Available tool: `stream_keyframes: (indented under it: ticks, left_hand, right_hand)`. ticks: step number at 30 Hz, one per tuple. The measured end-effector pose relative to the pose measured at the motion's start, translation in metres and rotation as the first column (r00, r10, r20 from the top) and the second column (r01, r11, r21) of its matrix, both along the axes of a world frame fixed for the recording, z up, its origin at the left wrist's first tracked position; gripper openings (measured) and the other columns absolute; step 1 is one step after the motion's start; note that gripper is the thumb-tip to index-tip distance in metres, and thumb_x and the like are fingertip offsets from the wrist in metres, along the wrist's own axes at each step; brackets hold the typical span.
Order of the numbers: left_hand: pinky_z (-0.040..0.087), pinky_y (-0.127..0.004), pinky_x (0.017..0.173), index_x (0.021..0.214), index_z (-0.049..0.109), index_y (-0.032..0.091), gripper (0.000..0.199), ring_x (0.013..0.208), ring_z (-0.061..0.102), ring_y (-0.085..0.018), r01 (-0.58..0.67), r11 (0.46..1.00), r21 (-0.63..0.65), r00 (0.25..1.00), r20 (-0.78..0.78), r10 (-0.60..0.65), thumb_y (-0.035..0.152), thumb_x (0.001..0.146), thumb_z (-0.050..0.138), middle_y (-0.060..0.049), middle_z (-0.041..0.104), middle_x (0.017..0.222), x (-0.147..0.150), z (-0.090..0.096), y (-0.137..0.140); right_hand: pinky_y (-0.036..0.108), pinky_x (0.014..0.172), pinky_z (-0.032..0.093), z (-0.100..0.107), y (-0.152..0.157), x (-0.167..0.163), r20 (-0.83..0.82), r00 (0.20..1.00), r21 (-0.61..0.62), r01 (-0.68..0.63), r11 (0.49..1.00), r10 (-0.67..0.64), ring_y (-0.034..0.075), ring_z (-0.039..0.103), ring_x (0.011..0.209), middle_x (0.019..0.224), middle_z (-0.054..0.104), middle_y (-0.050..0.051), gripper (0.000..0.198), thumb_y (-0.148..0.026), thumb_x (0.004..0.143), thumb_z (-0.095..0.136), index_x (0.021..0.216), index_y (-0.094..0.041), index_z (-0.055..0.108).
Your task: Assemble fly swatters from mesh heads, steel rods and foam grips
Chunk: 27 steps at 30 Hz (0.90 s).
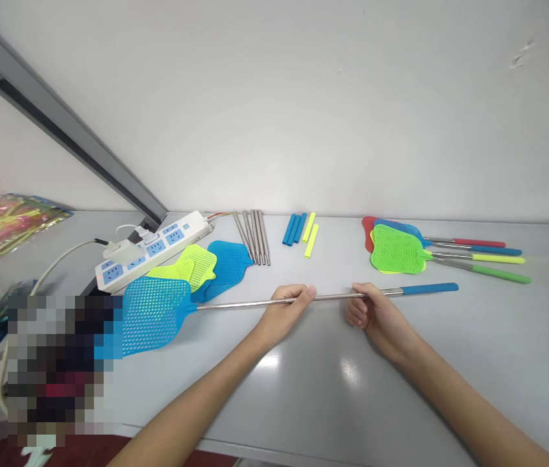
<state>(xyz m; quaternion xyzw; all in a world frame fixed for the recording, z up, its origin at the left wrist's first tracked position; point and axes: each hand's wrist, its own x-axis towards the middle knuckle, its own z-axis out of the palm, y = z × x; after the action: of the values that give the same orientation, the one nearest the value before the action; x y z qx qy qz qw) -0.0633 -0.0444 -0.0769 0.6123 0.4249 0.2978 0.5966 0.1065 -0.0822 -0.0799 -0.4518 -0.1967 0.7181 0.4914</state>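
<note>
A blue fly swatter (pixel 158 314) with an extended metal rod and a blue grip stretches sideways above the table, its perforated head on the left. My left hand (pixel 284 311) is closed around the middle of the rod, thumb along it. Closer to the blue grip, my right hand (pixel 372 314) pinches the same rod with thumb and fingers. Behind the swatter's head lie loose blue paddle heads (pixel 228 266) and yellow paddle heads (pixel 201 264). Beyond my hands are several metal rods (pixel 257 240), blue grip sleeves (pixel 294 229) and two yellow grip sleeves (pixel 310 240).
Several complete swatters, a green one (pixel 398 251) on top, lie at the right. A white power strip (pixel 155 253) with plugged-in chargers and a cable stands at the left. Plastic-wrapped packs (pixel 12 224) lie beyond a grey metal frame (pixel 60 110). A wall backs the table.
</note>
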Motion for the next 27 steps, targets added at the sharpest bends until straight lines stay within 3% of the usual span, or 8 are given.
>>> stream_keyframes:
  ticks: [17, 27]
  left_hand:
    - [0.024, -0.022, 0.048, 0.048, 0.033, 0.017, 0.043, 0.044, 0.030, -0.007, -0.008, 0.999, -0.032, 1.000, 0.015, 0.008, 0.043, 0.081, 0.032, 0.005, 0.029, 0.044, -0.001, 0.001, 0.001]
    - [0.020, -0.022, 0.045, 0.048, 0.033, 0.017, 0.041, 0.045, 0.027, -0.007, 0.105, 0.992, -0.066, 0.994, 0.043, -0.102, 0.042, 0.081, 0.034, 0.005, 0.028, 0.045, 0.006, 0.004, -0.012]
  right_hand:
    - [0.026, 0.048, 0.025, 0.001, -0.002, -0.004, 0.082, 0.996, 0.035, -0.029, 0.999, 0.026, 0.010, 0.030, 0.045, 0.046, 0.031, -0.003, 0.038, -0.044, 0.072, 0.049, 0.046, -0.018, 0.038]
    - [0.025, 0.047, 0.024, 0.001, -0.012, -0.017, 0.080, 0.984, 0.055, -0.161, 0.985, 0.157, 0.010, 0.032, 0.045, 0.047, 0.035, -0.003, 0.039, -0.045, 0.076, 0.043, 0.049, -0.017, 0.039]
